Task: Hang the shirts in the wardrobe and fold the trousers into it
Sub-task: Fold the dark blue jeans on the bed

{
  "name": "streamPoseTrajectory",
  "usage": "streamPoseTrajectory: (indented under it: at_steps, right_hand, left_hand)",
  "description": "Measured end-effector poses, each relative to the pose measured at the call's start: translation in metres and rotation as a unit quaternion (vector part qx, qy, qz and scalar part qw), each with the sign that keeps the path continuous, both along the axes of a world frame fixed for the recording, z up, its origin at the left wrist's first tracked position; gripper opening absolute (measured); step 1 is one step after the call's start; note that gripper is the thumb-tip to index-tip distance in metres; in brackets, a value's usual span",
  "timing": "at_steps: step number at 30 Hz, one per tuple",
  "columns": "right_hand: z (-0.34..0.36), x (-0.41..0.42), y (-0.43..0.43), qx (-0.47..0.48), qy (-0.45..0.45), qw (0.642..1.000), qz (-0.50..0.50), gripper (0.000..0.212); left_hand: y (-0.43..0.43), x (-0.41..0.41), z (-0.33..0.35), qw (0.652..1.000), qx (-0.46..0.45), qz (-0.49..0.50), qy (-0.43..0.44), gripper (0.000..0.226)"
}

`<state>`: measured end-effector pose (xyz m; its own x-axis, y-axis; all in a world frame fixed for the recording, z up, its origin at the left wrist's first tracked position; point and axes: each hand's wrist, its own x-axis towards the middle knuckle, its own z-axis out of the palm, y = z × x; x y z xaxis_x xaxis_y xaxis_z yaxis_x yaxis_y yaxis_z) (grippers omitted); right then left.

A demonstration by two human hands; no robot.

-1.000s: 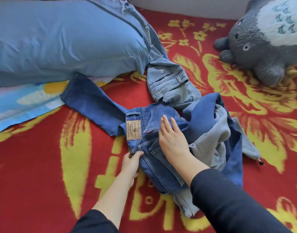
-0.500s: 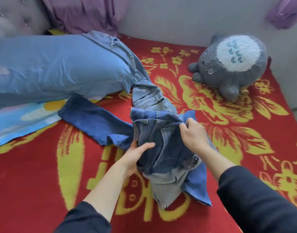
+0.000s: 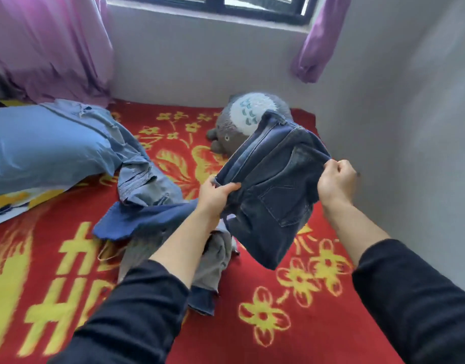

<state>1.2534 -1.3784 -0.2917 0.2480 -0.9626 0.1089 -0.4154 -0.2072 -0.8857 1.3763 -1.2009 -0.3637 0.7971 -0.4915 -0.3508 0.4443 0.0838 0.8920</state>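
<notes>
A: So, what is different from a second ago?

B: The dark jeans [image 3: 273, 195] are off the bed [image 3: 305, 324]. The picture from a second ago has them flat under the person's palms. Now both hands hold them up in the air, in front of the plush toy [image 3: 242, 122]. The left hand [image 3: 215, 195] grips the left edge, thumb on top. The right hand [image 3: 336, 182] is curled tight on the far right edge.

A: And for the task?

B: Likely the trousers are being shaken out for folding. No fold shows yet, and the wardrobe is not in view.

A: And the count?

B: Two hands, with one pair of jeans between them. On the bed lies one pale denim pair [image 3: 144, 177], and beside it a tangle of blue and grey cloth [image 3: 213, 258] under the left arm. How many garments that tangle holds cannot be told. There is also one pillow [image 3: 42, 148], one plush toy and two curtains [image 3: 50, 48]. No shirt is recognisable.
</notes>
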Motion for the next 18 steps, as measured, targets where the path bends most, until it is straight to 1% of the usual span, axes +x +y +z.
streamPoseTrajectory:
  at_steps: [1, 2, 5, 6, 8, 10, 12, 14, 16, 18]
  right_hand:
    - [0.002, -0.023, -0.024, 0.0, 0.003, 1.0, -0.021, 0.026]
    - [0.003, -0.043, -0.044, 0.005, 0.004, 0.999, -0.041, 0.027]
    - [0.008, -0.114, -0.107, 0.003, 0.02, 0.994, -0.105, 0.017]
    - [0.006, -0.136, -0.124, -0.007, 0.023, 0.992, -0.122, 0.019]
    - [-0.003, -0.173, -0.152, -0.015, 0.003, 0.991, -0.133, 0.02]
    - [-0.024, -0.207, -0.174, 0.014, 0.01, 0.993, -0.114, 0.017]
    - [-0.062, -0.238, -0.182, 0.066, 0.067, 0.993, -0.068, 0.022]
    - [-0.109, -0.267, -0.182, 0.131, 0.16, 0.978, -0.023, 0.019]
    - [-0.16, -0.294, -0.173, 0.202, 0.267, 0.942, 0.008, 0.008]
    - [-0.198, -0.309, -0.156, 0.254, 0.351, 0.901, 0.016, 0.017]
  left_hand:
    - [-0.027, -0.021, 0.005, 1.0, 0.008, 0.0, -0.021, 0.03]
    - [-0.051, -0.039, 0.01, 0.999, 0.017, -0.004, -0.042, 0.024]
    - [-0.129, -0.099, 0.025, 0.995, 0.004, -0.044, -0.087, 0.026]
    - [-0.15, -0.116, 0.029, 0.994, -0.003, -0.059, -0.092, 0.025]
    - [-0.18, -0.143, 0.035, 0.992, -0.009, -0.082, -0.093, 0.024]
    - [-0.2, -0.166, 0.029, 0.988, 0.001, -0.105, -0.113, 0.022]
    - [-0.201, -0.183, 0.014, 0.983, 0.026, -0.129, -0.126, 0.02]
    - [-0.191, -0.197, -0.013, 0.978, 0.068, -0.161, -0.118, 0.022]
    - [-0.171, -0.212, -0.045, 0.96, 0.13, -0.223, -0.105, 0.026]
    - [-0.15, -0.227, -0.078, 0.931, 0.199, -0.29, -0.093, 0.033]
